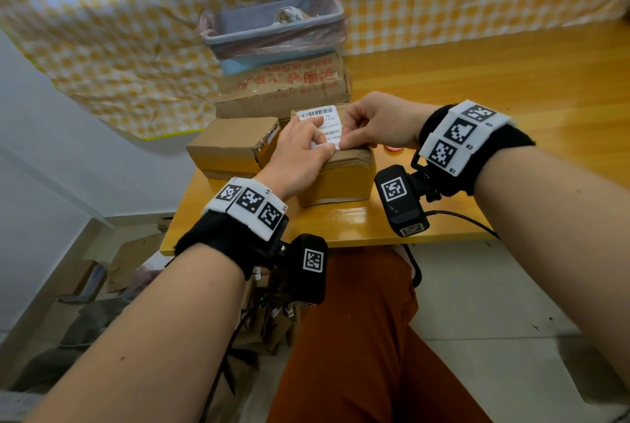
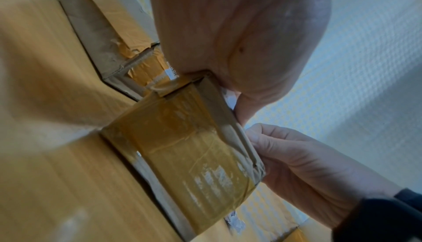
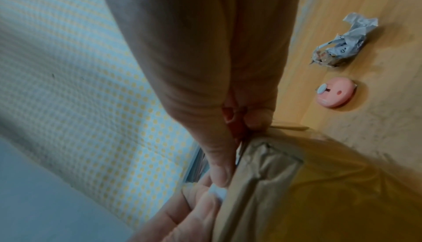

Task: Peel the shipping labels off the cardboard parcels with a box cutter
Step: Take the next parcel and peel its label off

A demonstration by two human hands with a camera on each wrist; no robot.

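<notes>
My left hand (image 1: 300, 153) and right hand (image 1: 378, 126) both pinch the shipping label's (image 1: 322, 124) near edge, its length running away from me atop the taped parcel (image 1: 337, 177); pink box cutter (image 3: 334, 93) lies on the table (image 1: 477, 88) beside it; crumpled label (image 3: 345, 44) near.

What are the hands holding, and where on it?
Both hands, left and right, pinch the shipping label at its near edge, on the parcel.

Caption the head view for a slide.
Both hands, left and right, pick at the near edge of the label on a taped parcel.
</notes>
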